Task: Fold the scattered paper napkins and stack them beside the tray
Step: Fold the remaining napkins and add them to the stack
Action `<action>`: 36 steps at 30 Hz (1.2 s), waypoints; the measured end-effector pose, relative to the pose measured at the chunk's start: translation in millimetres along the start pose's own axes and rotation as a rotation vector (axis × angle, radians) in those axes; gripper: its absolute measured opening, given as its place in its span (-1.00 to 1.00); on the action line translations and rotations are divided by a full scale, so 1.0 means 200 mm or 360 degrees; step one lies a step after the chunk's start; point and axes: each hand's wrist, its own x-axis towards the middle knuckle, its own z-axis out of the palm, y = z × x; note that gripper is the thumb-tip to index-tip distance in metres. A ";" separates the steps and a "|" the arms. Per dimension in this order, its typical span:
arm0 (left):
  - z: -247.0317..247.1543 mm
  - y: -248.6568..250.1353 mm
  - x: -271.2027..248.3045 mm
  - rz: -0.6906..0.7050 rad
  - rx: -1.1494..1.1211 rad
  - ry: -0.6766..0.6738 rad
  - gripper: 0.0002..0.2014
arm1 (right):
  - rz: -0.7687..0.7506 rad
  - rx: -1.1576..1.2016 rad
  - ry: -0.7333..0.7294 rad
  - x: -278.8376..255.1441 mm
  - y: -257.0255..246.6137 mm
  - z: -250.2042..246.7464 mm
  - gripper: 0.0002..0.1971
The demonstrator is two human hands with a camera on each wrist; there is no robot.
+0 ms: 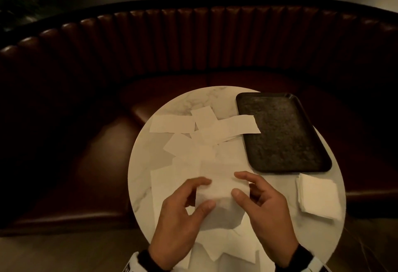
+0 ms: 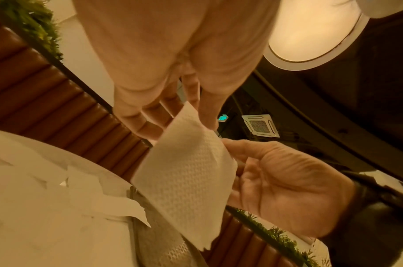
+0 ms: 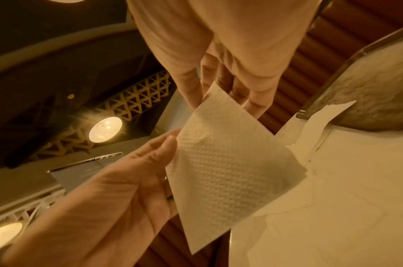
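Observation:
I hold one white embossed napkin [image 1: 219,202] in the air over the front of the round marble table [image 1: 185,103]. My left hand [image 1: 204,193] pinches its left edge between thumb and fingers. My right hand [image 1: 239,184] pinches its right edge the same way. In the left wrist view the napkin [image 2: 186,171] hangs between my left fingers [image 2: 154,117] and the right hand [image 2: 276,180]. The right wrist view shows the same napkin [image 3: 230,171] with one corner pointing down. Several unfolded napkins [image 1: 172,123] lie scattered and overlapping across the table. A stack of folded napkins [image 1: 316,196] sits just in front of the black tray [image 1: 280,129].
The dark rectangular tray is empty and takes up the table's right side, reaching its edge. A curved brown leather booth [image 1: 193,45] wraps around behind the table. More loose napkins [image 1: 226,248] lie under my wrists at the near edge.

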 end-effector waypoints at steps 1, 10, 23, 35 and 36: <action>0.00 0.00 0.00 0.0063 0.0111 0.0012 -0.69 | 0.0015 -0.0007 -0.0030 0.00 0.00 -0.01 -0.70; 0.01 0.04 0.06 0.0302 0.0536 0.0159 -0.84 | -0.0214 -0.0776 -0.0092 -0.01 0.02 -0.07 -0.87; 0.03 0.05 0.09 -0.0017 -0.0136 -0.0160 -0.92 | -0.0105 -0.0525 -0.0189 0.02 -0.04 -0.12 -0.93; 0.43 -0.05 0.15 -0.0379 -0.0420 -0.0101 -0.82 | 0.0489 0.0214 0.0099 0.00 0.19 -0.33 -0.91; 0.47 -0.05 0.16 -0.0432 -0.0442 -0.0139 -0.80 | 0.0477 0.0130 0.0136 0.03 0.21 -0.39 -0.93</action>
